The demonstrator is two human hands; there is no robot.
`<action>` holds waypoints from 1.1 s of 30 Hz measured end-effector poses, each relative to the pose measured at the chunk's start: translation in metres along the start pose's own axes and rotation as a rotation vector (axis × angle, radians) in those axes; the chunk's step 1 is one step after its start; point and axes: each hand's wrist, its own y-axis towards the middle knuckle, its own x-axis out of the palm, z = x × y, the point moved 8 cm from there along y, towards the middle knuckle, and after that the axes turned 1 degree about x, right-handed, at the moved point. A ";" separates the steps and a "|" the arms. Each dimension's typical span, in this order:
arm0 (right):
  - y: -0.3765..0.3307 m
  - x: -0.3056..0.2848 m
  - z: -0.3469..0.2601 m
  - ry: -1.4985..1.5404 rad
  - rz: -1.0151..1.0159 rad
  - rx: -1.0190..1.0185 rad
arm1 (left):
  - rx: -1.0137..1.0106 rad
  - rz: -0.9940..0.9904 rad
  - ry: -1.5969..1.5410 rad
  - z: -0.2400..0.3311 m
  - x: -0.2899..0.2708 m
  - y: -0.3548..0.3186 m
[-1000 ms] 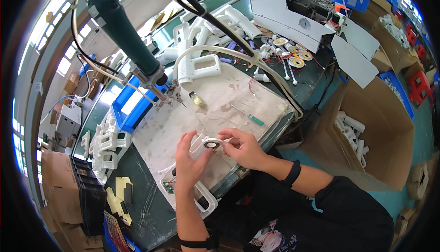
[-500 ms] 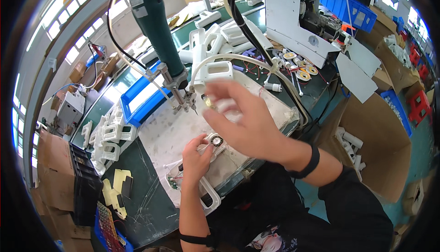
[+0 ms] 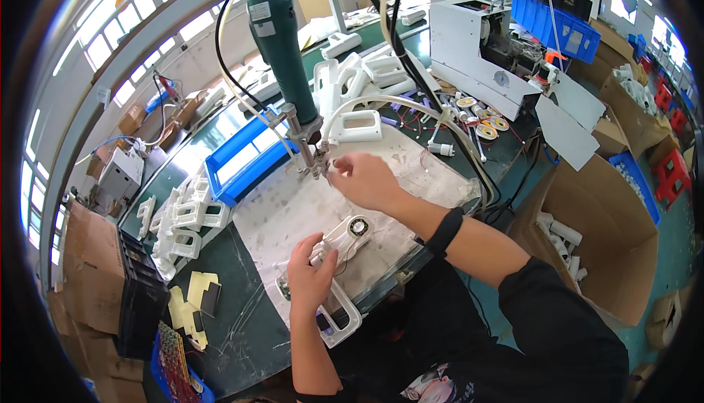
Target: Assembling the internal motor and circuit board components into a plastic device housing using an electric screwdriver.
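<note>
A dark green electric screwdriver hangs over the bench, with a metal nozzle at its lower end. My right hand is closed, its fingertips pinched at that nozzle; the exact grip is partly hidden. Below lies a white plastic housing with a long loop handle and a rounded end. A small round black-rimmed part sits at the rounded end, a thin wire beside it. My left hand grips the housing's middle, thumb and fingers on either side. The palm hides part of the circuit board there.
A stained pale mat covers the bench under the work. Around it are a blue tray, white housings, wires and small round parts, and a white machine. Hoses hang at the right, above an open cardboard box.
My right hand has moved from in front of the mat to the screwdriver's nozzle, its fingers closing. My left fingers have come away from the round part. The view has shifted slightly.
</note>
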 end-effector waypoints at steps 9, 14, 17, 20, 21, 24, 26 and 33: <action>0.030 0.056 0.032 -0.213 -0.201 -0.086 | -0.064 0.054 -0.051 -0.004 -0.016 -0.016; 0.014 0.040 0.026 -0.412 -0.192 -0.088 | -0.070 0.270 -0.288 -0.026 -0.037 -0.039; -0.003 0.023 0.024 -0.504 -0.241 -0.133 | -0.121 0.350 -0.167 -0.002 -0.055 -0.060; -0.042 -0.001 0.000 -0.545 -0.292 -0.272 | -0.114 0.571 -0.203 -0.027 -0.077 -0.089; -0.057 -0.018 -0.016 -0.510 -0.298 -0.285 | -0.084 0.600 -0.225 -0.034 -0.084 -0.098; -0.104 -0.089 -0.058 -0.296 -0.097 -0.546 | -0.131 0.679 -0.258 -0.060 -0.092 -0.125; -0.126 -0.163 -0.081 -0.199 0.264 -0.789 | -0.208 0.724 -0.268 -0.087 -0.093 -0.140; -0.019 -0.351 -0.049 -0.123 1.074 -0.658 | -0.429 0.658 -0.257 -0.110 -0.083 -0.137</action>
